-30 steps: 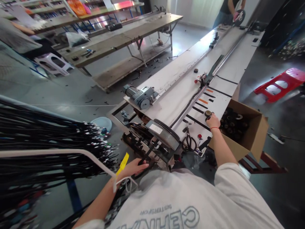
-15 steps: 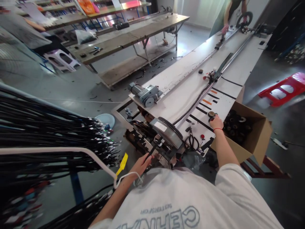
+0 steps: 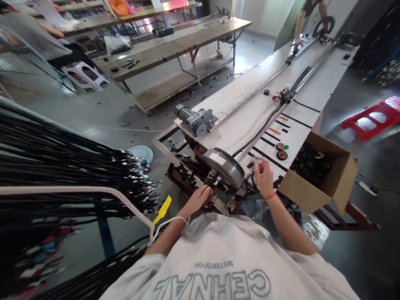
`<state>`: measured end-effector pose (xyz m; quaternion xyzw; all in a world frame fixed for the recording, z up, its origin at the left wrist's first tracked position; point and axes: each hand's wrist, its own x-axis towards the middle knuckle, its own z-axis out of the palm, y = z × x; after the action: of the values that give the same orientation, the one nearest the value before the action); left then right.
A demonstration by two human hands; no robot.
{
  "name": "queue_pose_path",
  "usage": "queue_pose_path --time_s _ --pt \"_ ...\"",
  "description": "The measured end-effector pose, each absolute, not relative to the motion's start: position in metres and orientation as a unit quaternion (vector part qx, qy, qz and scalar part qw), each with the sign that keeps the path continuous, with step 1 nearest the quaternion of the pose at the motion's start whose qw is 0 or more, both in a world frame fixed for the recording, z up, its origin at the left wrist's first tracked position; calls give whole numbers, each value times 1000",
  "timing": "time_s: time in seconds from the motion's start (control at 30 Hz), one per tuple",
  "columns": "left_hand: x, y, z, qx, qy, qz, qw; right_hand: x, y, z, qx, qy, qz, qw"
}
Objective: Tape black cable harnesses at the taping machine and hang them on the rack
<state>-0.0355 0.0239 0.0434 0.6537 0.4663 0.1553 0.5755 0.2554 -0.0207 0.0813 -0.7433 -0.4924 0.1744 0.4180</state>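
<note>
My left hand (image 3: 200, 198) is closed on a black strap (image 3: 208, 183) at the front of a round grey wheel unit (image 3: 226, 168), which sits at the near end of a long white bench (image 3: 237, 129). A white cord loops round that wrist. My right hand (image 3: 263, 175), with a red band at the wrist, has its fingers curled over black-handled scissors (image 3: 251, 180) lying on the bench just right of the wheel. Two tape rolls (image 3: 281, 151) lie on the bench beyond that hand.
An open cardboard box (image 3: 331, 183) of dark rolls stands to the right of the bench. A thick bundle of black cables (image 3: 62, 175) on a white rail fills the left. A grey motor (image 3: 196, 121), a red stool (image 3: 371, 116) and another person (image 3: 300, 25) lie farther off.
My right hand left the tape rolls and came back toward me, onto the scissors. My left hand slid forward along the black strap up to the wheel unit.
</note>
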Motion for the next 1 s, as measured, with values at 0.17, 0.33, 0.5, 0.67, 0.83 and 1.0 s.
queue_pose_path --time_s 0.17,0.33,0.5,0.67,0.83,1.0 --pt "-42 28 37 636 489 253 541 131 -55 59 -521 -670 287 443" --pt "-48 39 41 652 480 256 528 106 0 27 -675 -577 275 369" --pt "-53 46 49 675 477 241 509 111 29 9 -680 -571 298 350" --pt "-57 46 49 690 465 232 504 111 19 7 -681 -561 272 383" --pt "-63 41 41 675 486 229 507 110 12 6 -687 -545 262 404" --pt "-67 35 35 653 479 232 540 110 9 5 -681 -539 247 430"
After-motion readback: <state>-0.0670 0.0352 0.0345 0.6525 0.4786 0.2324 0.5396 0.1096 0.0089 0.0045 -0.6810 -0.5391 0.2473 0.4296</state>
